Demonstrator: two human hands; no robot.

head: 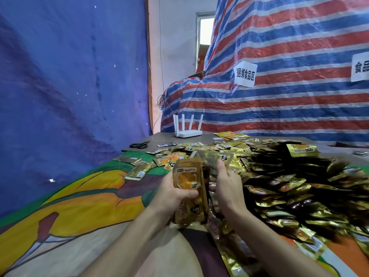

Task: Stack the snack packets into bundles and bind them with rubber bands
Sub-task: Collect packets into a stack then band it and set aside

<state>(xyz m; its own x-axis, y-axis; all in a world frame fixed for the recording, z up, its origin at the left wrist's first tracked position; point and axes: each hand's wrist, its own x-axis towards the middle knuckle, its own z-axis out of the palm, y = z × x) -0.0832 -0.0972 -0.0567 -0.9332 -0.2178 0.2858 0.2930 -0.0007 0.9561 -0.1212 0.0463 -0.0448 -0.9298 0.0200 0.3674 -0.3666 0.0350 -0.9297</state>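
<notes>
One head view carries it all. My left grip (pixel 173 194) is clenched round the stack (pixel 188 188), thumb across its printed face. The stack stands on end, its long axis running up and away from me. My right grip (pixel 226 182) sits just beside it on the right, pinching a single packet (pixel 211 157). That packet is blurred and held near the stack's top edge, so it lies up and to the right of the stack. Whether the two touch I cannot tell. I judge the coming move to be bringing the packet left and down against the stack, its long axis matched to the stack's. The heap (pixel 283 188) spreads over the cloth (pixel 89 202) on my right, nearer the right grip.
</notes>
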